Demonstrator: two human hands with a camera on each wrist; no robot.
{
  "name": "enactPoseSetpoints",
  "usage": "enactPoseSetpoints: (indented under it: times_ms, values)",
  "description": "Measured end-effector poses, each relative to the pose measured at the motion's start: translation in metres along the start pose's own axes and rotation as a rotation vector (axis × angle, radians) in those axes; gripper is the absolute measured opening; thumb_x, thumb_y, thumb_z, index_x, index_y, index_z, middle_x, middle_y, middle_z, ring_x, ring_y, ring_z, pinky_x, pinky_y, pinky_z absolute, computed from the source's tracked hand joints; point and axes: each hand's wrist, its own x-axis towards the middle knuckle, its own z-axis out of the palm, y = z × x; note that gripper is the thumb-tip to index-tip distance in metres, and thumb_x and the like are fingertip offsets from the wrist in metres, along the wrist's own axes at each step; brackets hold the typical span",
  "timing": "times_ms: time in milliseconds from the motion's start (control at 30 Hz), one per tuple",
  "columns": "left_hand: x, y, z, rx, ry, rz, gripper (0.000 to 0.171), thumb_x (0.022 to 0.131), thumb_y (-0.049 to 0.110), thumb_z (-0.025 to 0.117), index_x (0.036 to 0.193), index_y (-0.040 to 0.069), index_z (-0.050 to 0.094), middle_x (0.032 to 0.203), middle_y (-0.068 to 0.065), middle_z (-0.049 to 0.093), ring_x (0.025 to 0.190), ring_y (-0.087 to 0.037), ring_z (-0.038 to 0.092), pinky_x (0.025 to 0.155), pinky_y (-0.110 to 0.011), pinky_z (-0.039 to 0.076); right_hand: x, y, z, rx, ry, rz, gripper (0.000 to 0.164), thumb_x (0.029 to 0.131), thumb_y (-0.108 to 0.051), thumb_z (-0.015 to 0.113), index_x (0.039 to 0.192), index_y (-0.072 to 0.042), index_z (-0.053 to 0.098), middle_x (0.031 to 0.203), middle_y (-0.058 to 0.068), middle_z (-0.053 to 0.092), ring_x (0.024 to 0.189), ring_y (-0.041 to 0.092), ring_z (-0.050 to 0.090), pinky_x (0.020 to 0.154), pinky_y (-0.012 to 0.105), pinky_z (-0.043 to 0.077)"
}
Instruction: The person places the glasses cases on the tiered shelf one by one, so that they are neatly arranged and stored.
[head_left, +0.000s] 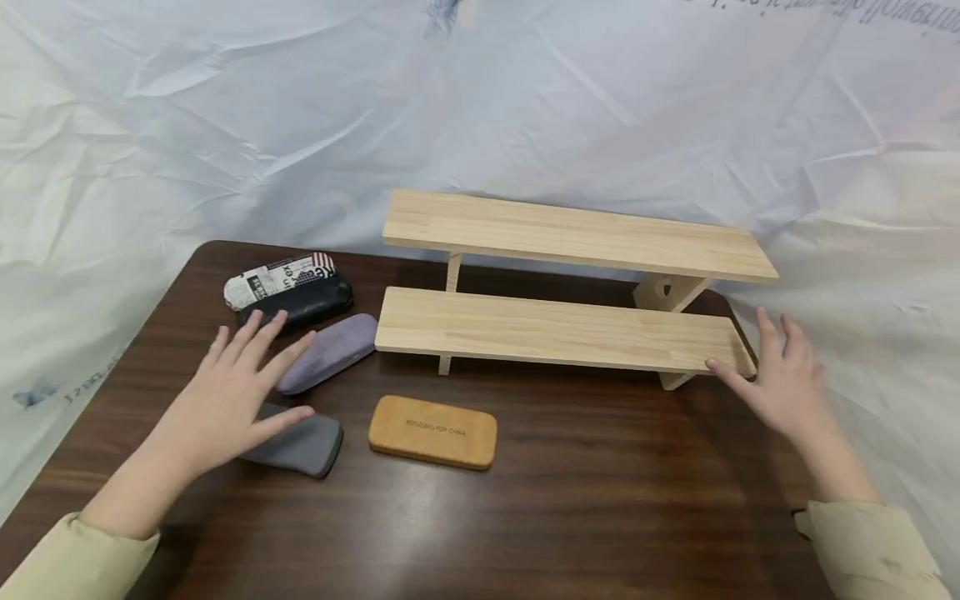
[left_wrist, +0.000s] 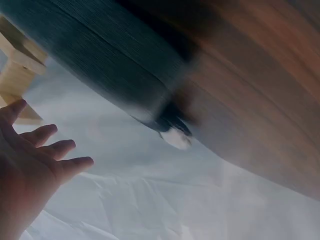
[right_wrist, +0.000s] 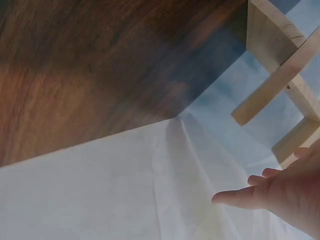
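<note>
My left hand (head_left: 236,392) hovers with spread fingers over a dark grey glasses case (head_left: 298,442), partly hiding it. Just past its fingertips lie a purple glasses case (head_left: 332,352) and a black glasses case (head_left: 303,302) with a newsprint-patterned one (head_left: 273,282) behind it. In the left wrist view, the grey case (left_wrist: 110,55) looms close, and the hand (left_wrist: 30,160) holds nothing. My right hand (head_left: 787,383) is beside the right end of a two-tier wooden shelf (head_left: 555,329), fingers extended; whether its thumb touches the lower board cannot be told. A tan glasses case (head_left: 432,432) lies in front of the shelf.
Everything stands on a dark brown wooden table (head_left: 585,500) with rounded corners. A pale plastic sheet (head_left: 300,125) hangs behind and around it. The shelf's upper board (head_left: 577,233) overhangs its side supports near the table's back edge.
</note>
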Motion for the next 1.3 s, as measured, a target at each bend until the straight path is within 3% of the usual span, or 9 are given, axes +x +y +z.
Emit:
enactPoseSetpoints:
  times_ms: [300, 467, 667, 767, 867, 933, 1033, 1167, 1300]
  values:
    - [0.012, 0.029, 0.012, -0.016, 0.036, 0.165, 0.082, 0.096, 0.066, 0.065, 0.160, 0.018, 0.048, 0.167, -0.021, 0.041, 0.151, -0.047, 0.040, 0.133, -0.055, 0.022, 0.003, 0.002, 0.005, 0.147, 0.060, -0.016, 0.092, 0.106, -0.039, 0.059, 0.170, 0.000, 0.005, 0.165, 0.046, 0.009, 0.151, 0.069, 0.011, 0.118, 0.084, 0.016]
    - [0.021, 0.042, 0.019, 0.002, 0.007, 0.235, 0.087, 0.088, 0.056, 0.079, 0.158, 0.014, 0.050, 0.162, -0.021, 0.047, 0.148, -0.043, 0.046, 0.119, -0.060, 0.039, 0.011, 0.008, 0.009, 0.214, 0.075, -0.021, 0.083, 0.109, -0.036, 0.052, 0.168, 0.005, 0.009, 0.162, 0.048, 0.016, 0.148, 0.068, 0.018, 0.119, 0.082, 0.016]
    - [0.029, 0.057, 0.027, -0.025, -0.070, 0.283, 0.091, 0.086, 0.059, 0.082, 0.157, 0.013, 0.051, 0.165, -0.020, 0.045, 0.148, -0.042, 0.048, 0.118, -0.062, 0.043, 0.021, 0.016, 0.015, 0.404, 0.040, 0.007, 0.076, 0.112, -0.030, 0.044, 0.165, 0.011, 0.009, 0.162, 0.050, 0.017, 0.144, 0.072, 0.025, 0.119, 0.079, 0.022]
    - [0.032, 0.064, 0.030, -0.078, -0.113, 0.302, 0.094, 0.084, 0.063, 0.082, 0.157, 0.014, 0.051, 0.166, -0.019, 0.044, 0.150, -0.041, 0.047, 0.120, -0.061, 0.042, 0.021, 0.018, 0.016, 0.498, -0.001, 0.075, 0.075, 0.112, -0.032, 0.040, 0.167, 0.007, 0.007, 0.165, 0.047, 0.016, 0.150, 0.068, 0.021, 0.135, 0.051, 0.020]
    - [0.035, 0.070, 0.034, -0.131, -0.159, 0.311, 0.097, 0.081, 0.066, 0.083, 0.158, 0.015, 0.051, 0.166, -0.016, 0.045, 0.150, -0.039, 0.048, 0.122, -0.058, 0.041, 0.021, 0.020, 0.018, 0.537, -0.036, 0.131, 0.074, 0.113, -0.035, 0.036, 0.168, 0.004, 0.007, 0.165, 0.045, 0.018, 0.153, 0.062, 0.020, 0.124, 0.016, 0.017]
    - [0.037, 0.074, 0.035, -0.158, -0.188, 0.312, 0.099, 0.079, 0.067, 0.084, 0.158, 0.016, 0.051, 0.167, -0.014, 0.045, 0.151, -0.036, 0.048, 0.123, -0.056, 0.041, 0.022, 0.021, 0.019, 0.541, -0.050, 0.154, 0.073, 0.114, -0.037, 0.035, 0.168, 0.004, 0.010, 0.165, 0.044, 0.021, 0.155, 0.056, 0.021, 0.115, 0.010, 0.020]
    - [0.042, 0.079, 0.035, -0.192, -0.228, 0.314, 0.101, 0.079, 0.066, 0.085, 0.159, 0.017, 0.050, 0.166, -0.013, 0.046, 0.150, -0.035, 0.049, 0.123, -0.057, 0.041, 0.023, 0.024, 0.022, 0.571, -0.057, 0.191, 0.073, 0.114, -0.040, 0.034, 0.168, 0.004, 0.014, 0.167, 0.041, 0.021, 0.159, 0.038, 0.024, 0.119, 0.012, 0.020]
    - [0.049, 0.087, 0.036, -0.240, -0.273, 0.327, 0.101, 0.078, 0.062, 0.088, 0.159, 0.016, 0.050, 0.164, -0.014, 0.049, 0.147, -0.035, 0.053, 0.120, -0.056, 0.045, 0.025, 0.029, 0.028, 0.851, -0.021, 0.261, 0.059, 0.114, -0.037, 0.042, 0.166, -0.009, 0.036, 0.169, 0.015, 0.037, 0.151, 0.008, 0.034, 0.115, 0.007, 0.026]
    - [0.056, 0.093, 0.037, -0.261, -0.311, 0.335, 0.101, 0.077, 0.059, 0.090, 0.158, 0.015, 0.050, 0.161, -0.011, 0.053, 0.144, -0.032, 0.057, 0.117, -0.052, 0.049, 0.027, 0.036, 0.034, 1.299, 0.027, 0.259, 0.030, 0.112, -0.018, 0.050, 0.131, -0.028, 0.070, 0.131, -0.014, 0.062, 0.120, -0.005, 0.057, 0.096, 0.006, 0.047]
